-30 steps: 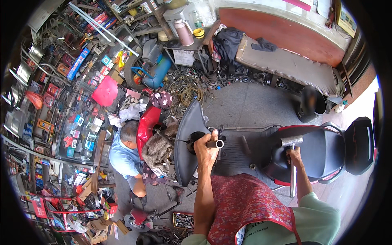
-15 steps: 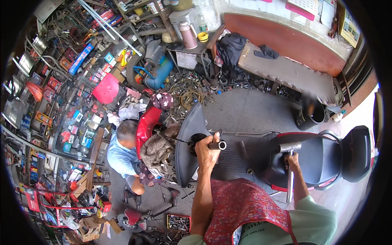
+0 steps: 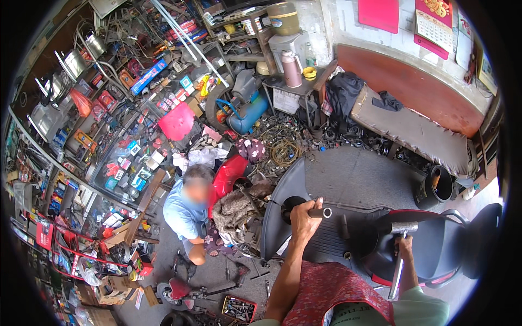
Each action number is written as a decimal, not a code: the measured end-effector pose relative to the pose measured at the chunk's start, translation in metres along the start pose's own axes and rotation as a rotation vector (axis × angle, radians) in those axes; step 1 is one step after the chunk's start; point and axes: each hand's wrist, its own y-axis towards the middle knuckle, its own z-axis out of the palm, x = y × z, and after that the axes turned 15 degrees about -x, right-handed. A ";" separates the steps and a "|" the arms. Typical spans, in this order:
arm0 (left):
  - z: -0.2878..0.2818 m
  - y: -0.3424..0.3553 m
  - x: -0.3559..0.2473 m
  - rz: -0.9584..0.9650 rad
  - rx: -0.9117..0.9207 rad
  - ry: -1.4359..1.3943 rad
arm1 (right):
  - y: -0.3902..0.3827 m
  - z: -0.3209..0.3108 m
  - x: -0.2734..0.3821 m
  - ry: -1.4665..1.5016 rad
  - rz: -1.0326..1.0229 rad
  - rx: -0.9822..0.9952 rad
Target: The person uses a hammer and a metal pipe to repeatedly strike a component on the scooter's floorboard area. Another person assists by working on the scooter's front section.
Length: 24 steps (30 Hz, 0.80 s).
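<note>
My left hand (image 3: 304,221) is closed around a dark hollow metal socket tool (image 3: 319,213) over the opening in the scooter's grey front panel (image 3: 278,231). My right hand (image 3: 405,249) grips the long shaft of a metal hammer (image 3: 403,228) with a cylindrical head, held above the black scooter seat (image 3: 441,244). Between the panel and seat lies the ribbed footboard (image 3: 331,250), with a loose short metal tube (image 3: 345,226) on it.
A person in a light blue shirt (image 3: 182,214) crouches left beside red bodywork (image 3: 231,174) and a furry cover (image 3: 234,212). Crowded display cases (image 3: 117,176) fill the left, a padded bench (image 3: 410,127) and black bucket (image 3: 429,193) the back right, a tool tray (image 3: 239,308) the bottom.
The view has shifted, so the surroundings now appear further right and my hands lower in the picture. The crouching person's head is turned somewhat upward. Both my hands keep their grips.
</note>
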 end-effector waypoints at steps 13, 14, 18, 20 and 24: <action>-0.002 0.002 -0.002 0.019 0.010 -0.006 | 0.013 -0.005 -0.012 -0.057 0.005 0.003; -0.002 0.000 -0.002 0.014 0.014 -0.028 | 0.012 -0.007 -0.010 -0.060 0.020 -0.012; -0.001 0.001 -0.005 -0.007 0.031 0.028 | 0.016 -0.005 -0.011 -0.056 0.029 -0.038; -0.003 0.001 -0.005 -0.007 0.038 0.025 | 0.017 -0.005 -0.016 -0.061 0.044 -0.055; -0.002 0.001 0.000 -0.009 0.019 0.029 | 0.006 0.000 -0.002 -0.078 0.038 -0.045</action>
